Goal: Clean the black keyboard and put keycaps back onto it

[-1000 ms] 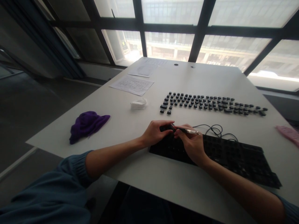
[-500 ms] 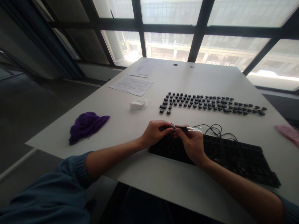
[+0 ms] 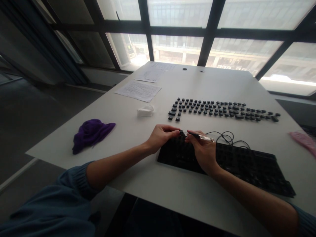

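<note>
While a tool point(image 3: 206, 138) was clamped in the right hand point(image 3: 206, 151), the left hand point(image 3: 161, 136) was noted at the keyboard's point(image 3: 243, 163) far left, grip undetermined.

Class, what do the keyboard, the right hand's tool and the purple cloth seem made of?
Keyboard: probably matt black plastic, given its dull, dark surface. Tool: bright glints suggest shiny metal; its dark part is unclear. Cloth: soft matt fabric, perhaps fleece, judging by its rumpled folds.

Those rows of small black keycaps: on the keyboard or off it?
Off: the keycaps sit on the white tabletop, beyond the keyboard and apart from it.
</note>
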`<state>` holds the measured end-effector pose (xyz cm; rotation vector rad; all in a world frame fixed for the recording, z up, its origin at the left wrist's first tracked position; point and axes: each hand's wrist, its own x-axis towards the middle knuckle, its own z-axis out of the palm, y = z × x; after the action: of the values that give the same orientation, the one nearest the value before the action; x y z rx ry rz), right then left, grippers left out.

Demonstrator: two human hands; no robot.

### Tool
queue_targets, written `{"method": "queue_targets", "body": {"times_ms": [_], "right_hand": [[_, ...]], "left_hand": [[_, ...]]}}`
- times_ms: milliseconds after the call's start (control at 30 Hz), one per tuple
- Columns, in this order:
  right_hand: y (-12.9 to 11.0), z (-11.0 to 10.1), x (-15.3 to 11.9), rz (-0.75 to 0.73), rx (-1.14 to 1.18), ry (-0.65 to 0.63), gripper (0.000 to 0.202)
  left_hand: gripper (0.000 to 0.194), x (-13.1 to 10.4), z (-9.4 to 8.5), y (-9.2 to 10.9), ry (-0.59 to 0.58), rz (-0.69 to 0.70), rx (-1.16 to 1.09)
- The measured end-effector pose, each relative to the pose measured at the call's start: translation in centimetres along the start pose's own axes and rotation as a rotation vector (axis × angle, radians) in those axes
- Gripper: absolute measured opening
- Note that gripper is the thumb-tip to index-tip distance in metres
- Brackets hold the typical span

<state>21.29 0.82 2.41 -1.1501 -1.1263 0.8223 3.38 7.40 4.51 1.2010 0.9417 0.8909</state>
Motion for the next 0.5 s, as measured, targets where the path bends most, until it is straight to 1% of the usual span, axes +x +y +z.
{"method": "queue_targets", "body": {"times_ms": [100, 167, 267, 367, 433, 500], "right_hand": [[0.0, 0.0, -0.1, 0.011, -0.029, 0.027, 0.023], [-0.1, 0.0, 0.0, 0.017, -0.047, 0.039, 0.025], [-0.2, 0.1, 0.0, 0.04, -0.065, 0.06, 0.027], [-0.2, 0.2, 0.0, 0.098, -0.059, 0.073, 0.032], [-0.3, 0.2, 0.1, 0.128, -0.037, 0.069, 0.035], [-0.4, 0.3, 0.1, 0.132, -0.013, 0.053, 0.037]], "left_hand": [[0.04, -0.1, 0.2, 0.0, 0.022, -0.047, -0.034], [0.037, -0.1, 0.3, -0.1, 0.04, -0.004, -0.014], [0.031, 0.1, 0.4, -0.4, 0.061, 0.169, 0.049], [0.026, 0.4, 0.2, -0.5, 0.076, 0.367, 0.119], [0.022, 0.8, -0.1, -0.4, 0.09, 0.483, 0.202], [0.019, 1.6, -0.5, -0.2, 0.088, 0.574, 0.307]]}}
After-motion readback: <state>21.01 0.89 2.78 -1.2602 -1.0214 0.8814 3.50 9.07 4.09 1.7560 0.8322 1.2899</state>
